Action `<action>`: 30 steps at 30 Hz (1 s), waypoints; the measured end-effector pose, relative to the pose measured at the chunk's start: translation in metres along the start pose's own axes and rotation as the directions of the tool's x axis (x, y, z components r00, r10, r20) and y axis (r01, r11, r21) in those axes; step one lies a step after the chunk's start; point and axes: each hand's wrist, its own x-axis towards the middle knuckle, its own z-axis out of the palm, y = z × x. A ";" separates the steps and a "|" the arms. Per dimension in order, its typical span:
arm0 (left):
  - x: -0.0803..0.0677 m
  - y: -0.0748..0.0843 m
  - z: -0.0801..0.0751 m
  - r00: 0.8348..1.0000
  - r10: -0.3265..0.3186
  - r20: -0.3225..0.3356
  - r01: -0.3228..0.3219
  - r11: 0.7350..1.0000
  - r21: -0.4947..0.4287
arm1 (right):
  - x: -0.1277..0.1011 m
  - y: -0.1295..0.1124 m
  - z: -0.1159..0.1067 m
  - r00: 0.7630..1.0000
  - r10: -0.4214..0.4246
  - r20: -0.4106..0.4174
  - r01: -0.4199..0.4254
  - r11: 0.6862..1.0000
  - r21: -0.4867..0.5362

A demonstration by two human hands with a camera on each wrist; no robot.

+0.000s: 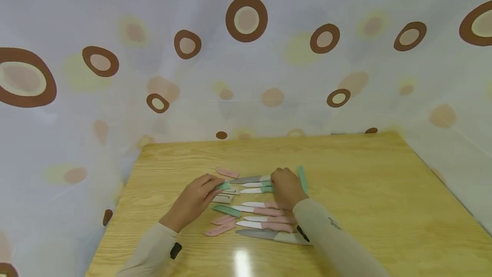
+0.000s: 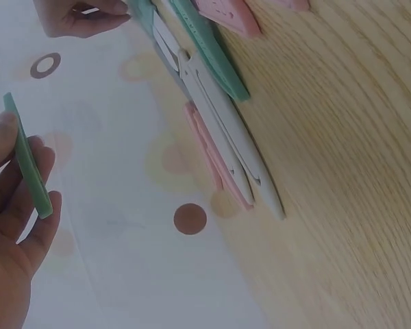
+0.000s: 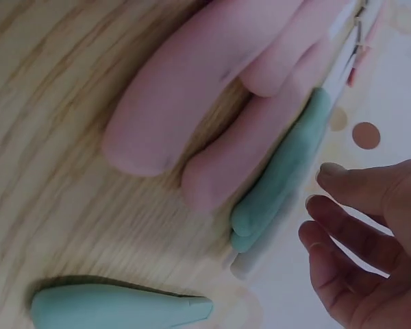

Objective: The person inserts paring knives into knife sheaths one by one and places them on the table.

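My left hand (image 1: pixel 197 200) pinches a green knife sheath (image 2: pixel 29 161) between thumb and fingers, raised over two white sheaths (image 1: pixel 224 198). My right hand (image 3: pixel 373 240) hovers by the handles of two green-handled knives (image 3: pixel 281 171), its fingers loosely bent with nothing between them. Beside these lies a white-handled knife (image 1: pixel 247 179) with a grey blade. Nearer me, several pink-handled knives (image 1: pixel 265 226) point their white blades left. Another white-handled knife (image 1: pixel 269 235) lies closest to me, its handle end partly behind the right sleeve.
Left of the blades lie another green sheath (image 1: pixel 226 211) and pink sheaths (image 1: pixel 220 228). One more pink sheath (image 1: pixel 227 172) is at the back. A slim green piece (image 1: pixel 302 178) lies right of my right hand. A patterned sheet (image 1: pixel 246 67) surrounds the wooden table (image 1: pixel 365 174).
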 end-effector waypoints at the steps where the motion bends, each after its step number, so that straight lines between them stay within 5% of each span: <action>1: -0.001 0.000 0.000 1.000 -0.002 0.002 0.002 1.000 0.000 | 0.001 0.000 0.001 1.000 -0.001 0.002 0.001 1.000 -0.006; 30: -0.013 0.004 0.008 0.997 -0.062 0.045 0.060 0.998 0.037 | 0.010 0.009 0.019 0.994 -0.107 0.014 0.108 0.991 -0.078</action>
